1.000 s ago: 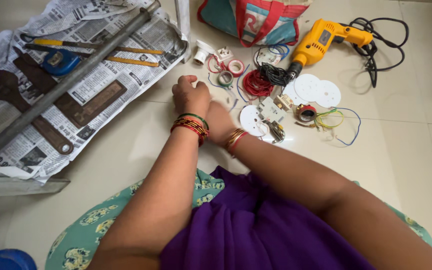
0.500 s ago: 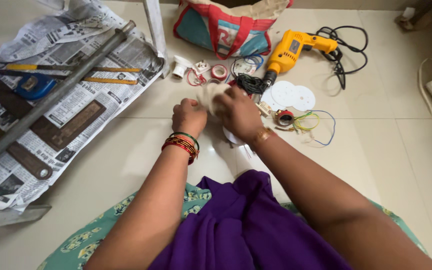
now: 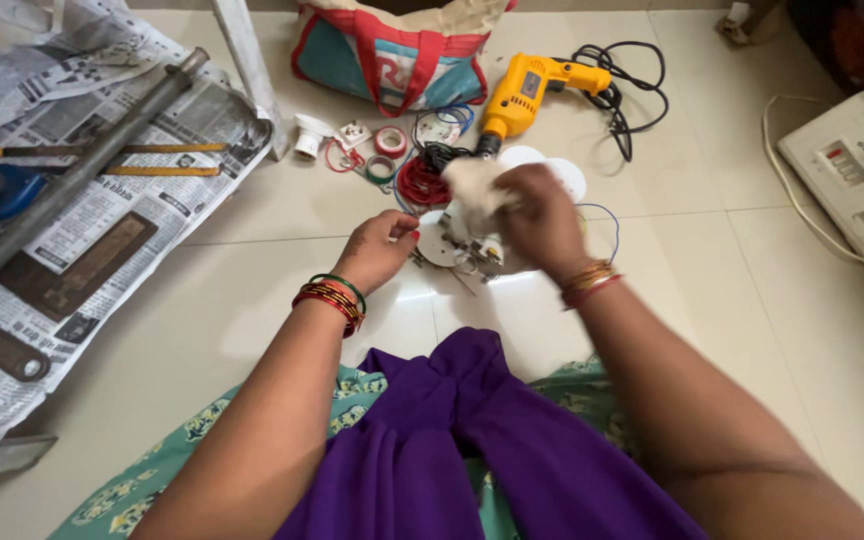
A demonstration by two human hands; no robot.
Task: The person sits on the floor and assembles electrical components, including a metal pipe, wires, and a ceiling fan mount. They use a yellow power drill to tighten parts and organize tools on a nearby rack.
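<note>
While newspaper (image 3: 102,215) with a long metal pipe (image 3: 82,175) covers the left side of the frame, the left hand (image 3: 377,250) sits mid-frame, fingers curled loosely, holding nothing I can make out. Just right of it, the right hand (image 3: 542,220) pinches a pale cloth (image 3: 472,185) over a round white plate (image 3: 442,240) on the floor. Yellow drill (image 3: 527,90) lies above, white box (image 3: 852,165) far right.

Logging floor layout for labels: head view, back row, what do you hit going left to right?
Newspaper with a grey metal pipe → white lamp holder → roll of red tape → yellow drill → its black cord → white box unit. The fabric bag lies behind these, so it is left out.
</note>
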